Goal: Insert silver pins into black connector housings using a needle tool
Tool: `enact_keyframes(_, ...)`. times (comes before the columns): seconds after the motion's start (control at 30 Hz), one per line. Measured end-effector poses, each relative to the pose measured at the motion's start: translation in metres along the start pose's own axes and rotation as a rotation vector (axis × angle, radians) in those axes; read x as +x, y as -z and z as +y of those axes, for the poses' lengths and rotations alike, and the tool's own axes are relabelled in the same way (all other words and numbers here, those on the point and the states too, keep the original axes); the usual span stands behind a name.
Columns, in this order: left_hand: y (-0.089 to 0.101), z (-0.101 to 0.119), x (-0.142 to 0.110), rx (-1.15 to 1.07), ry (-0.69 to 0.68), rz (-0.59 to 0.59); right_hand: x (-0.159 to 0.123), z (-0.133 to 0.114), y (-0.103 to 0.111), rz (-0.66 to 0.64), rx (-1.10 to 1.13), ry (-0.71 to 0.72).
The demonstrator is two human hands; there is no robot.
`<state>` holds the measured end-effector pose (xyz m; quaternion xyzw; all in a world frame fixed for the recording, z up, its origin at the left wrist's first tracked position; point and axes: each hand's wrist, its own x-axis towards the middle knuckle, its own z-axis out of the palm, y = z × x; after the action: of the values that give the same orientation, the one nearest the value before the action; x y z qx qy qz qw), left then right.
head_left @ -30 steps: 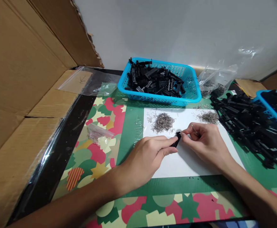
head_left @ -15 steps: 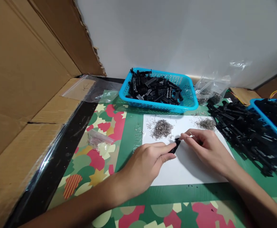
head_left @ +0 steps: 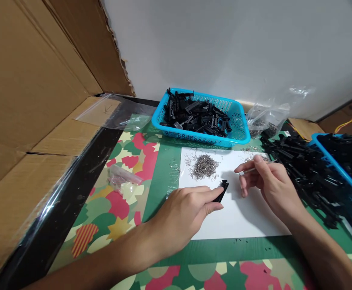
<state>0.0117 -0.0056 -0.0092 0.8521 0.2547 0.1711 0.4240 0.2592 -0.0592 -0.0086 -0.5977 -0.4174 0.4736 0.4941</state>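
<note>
1. The left hand (head_left: 183,217) rests low over the white sheet (head_left: 239,223), its thumb and forefinger clamped on the black part (head_left: 223,191). A firm but light pinch should steady the part without hiding its exposed end.
2. Just beyond that hand lies the pile of metal pieces (head_left: 205,167). The wrist is best held clear of it, as a brush could scatter such small pieces.
3. Behind the pile, the blue basket (head_left: 240,125) holds many more black parts.
4. The black part is tilted, its far end sticking out past the left fingertips; that open end gives good access.
5. The right hand (head_left: 277,187) is apart from it, thumb and fingers closed around a thin tool (head_left: 251,170). A loose grip near the tip, with the hand braced, would give finer control. Whether the tip carries anything, I cannot tell.
6. Farther right are loose black parts (head_left: 303,167) and a second basket (head_left: 330,155).
</note>
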Motion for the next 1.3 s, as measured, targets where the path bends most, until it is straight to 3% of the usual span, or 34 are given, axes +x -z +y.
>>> enact_keyframes(0.13,0.001,0.0,0.0,-0.008,0.014,-0.006,0.006,-0.003,-0.002,0.023,0.196,-0.021)
enact_keyframes(0.27,0.001,-0.001,0.0,-0.019,0.025,-0.023,0.007,-0.003,0.001,-0.035,0.193,-0.042)
enact_keyframes(0.43,0.001,-0.001,0.0,-0.016,0.024,-0.016,0.0,-0.003,0.001,-0.083,-0.182,0.135)
enact_keyframes(0.6,-0.001,-0.002,0.0,0.004,-0.018,0.006,-0.006,-0.011,-0.001,-0.183,-0.5,0.167)
enact_keyframes(1.3,-0.007,-0.004,0.001,0.173,-0.06,-0.044,-0.01,-0.02,-0.012,-0.137,-0.717,0.213)
